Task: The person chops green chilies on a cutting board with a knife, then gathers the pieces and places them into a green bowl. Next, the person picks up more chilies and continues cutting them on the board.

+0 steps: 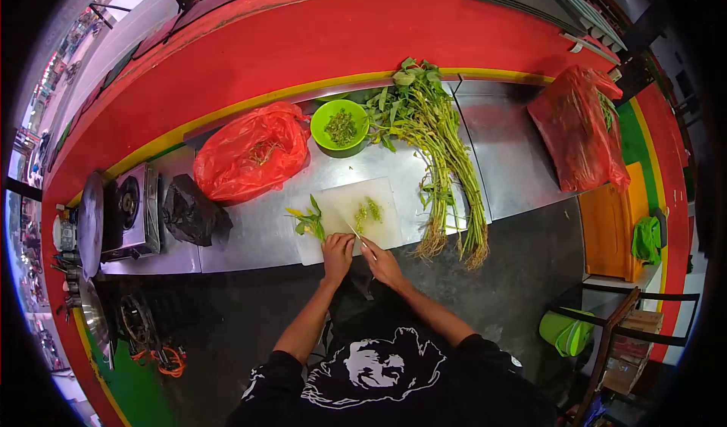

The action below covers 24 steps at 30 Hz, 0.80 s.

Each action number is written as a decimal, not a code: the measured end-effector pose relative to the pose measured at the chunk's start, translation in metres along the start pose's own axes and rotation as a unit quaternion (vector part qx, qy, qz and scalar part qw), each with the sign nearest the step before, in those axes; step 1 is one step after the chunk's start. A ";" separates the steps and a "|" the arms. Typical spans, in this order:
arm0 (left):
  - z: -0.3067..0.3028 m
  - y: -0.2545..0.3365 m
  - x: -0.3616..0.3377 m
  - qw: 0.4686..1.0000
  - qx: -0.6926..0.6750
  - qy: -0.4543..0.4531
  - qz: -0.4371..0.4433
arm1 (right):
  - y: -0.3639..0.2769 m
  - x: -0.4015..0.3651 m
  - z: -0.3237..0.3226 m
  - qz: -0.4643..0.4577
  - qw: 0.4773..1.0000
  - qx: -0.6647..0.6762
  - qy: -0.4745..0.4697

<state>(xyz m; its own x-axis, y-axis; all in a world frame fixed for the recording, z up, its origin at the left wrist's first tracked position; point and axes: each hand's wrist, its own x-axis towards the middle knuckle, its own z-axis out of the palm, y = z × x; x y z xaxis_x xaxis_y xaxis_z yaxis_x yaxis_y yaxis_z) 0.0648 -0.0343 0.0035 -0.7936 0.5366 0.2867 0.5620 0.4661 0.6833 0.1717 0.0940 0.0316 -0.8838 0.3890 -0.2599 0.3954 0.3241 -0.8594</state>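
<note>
A: Looking down at what, centre of view?

B: At a small bunch of leafy stems (309, 221), green with one yellowing leaf, lying over the left part of a white cutting board (337, 201). Leaves to the left, stem ends toward the middle of the board.

A: Anything already cut?

B: Yes: two short heaps of chopped greens (367, 211), pale green, on the board just right of the bunch.

A: And the left hand?

B: Left hand (338, 249) at the near edge of the board, fingers bent down onto the stem ends, touching them. Grip wrapped around them or merely pressing: cannot tell from this height.

A: The right?

B: Right hand (381, 264) just beside the left, grip closed tight on the handle of a knife (354, 231). Thin blade pointing away across the board, between bunch and heaps.

A: Round about on the bench?

B: Steel bench (515, 162). Behind the board, a lime-green bowl (340, 126) with more chopped pieces inside. To its right, a long uncut bundle (443, 154) of the same plant, leaves far, roots near. Left of the bowl, a crumpled red bag (254, 154). Nearer, a black bag (193, 213), then a gas stove (129, 213). Far right, a second red bag (579, 128).
</note>
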 end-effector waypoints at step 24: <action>-0.001 0.002 -0.002 1.000 0.004 0.011 0.007 | -0.005 -0.010 -0.006 0.038 0.999 -0.015 -0.024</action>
<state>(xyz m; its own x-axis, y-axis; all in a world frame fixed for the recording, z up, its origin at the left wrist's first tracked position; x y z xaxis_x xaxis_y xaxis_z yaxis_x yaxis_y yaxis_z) 0.0671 -0.0348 0.0055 -0.7899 0.5284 0.3112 0.5758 0.4643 0.6730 0.1799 0.0936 0.0407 -0.8616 0.3725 -0.3447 0.4681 0.3210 -0.8233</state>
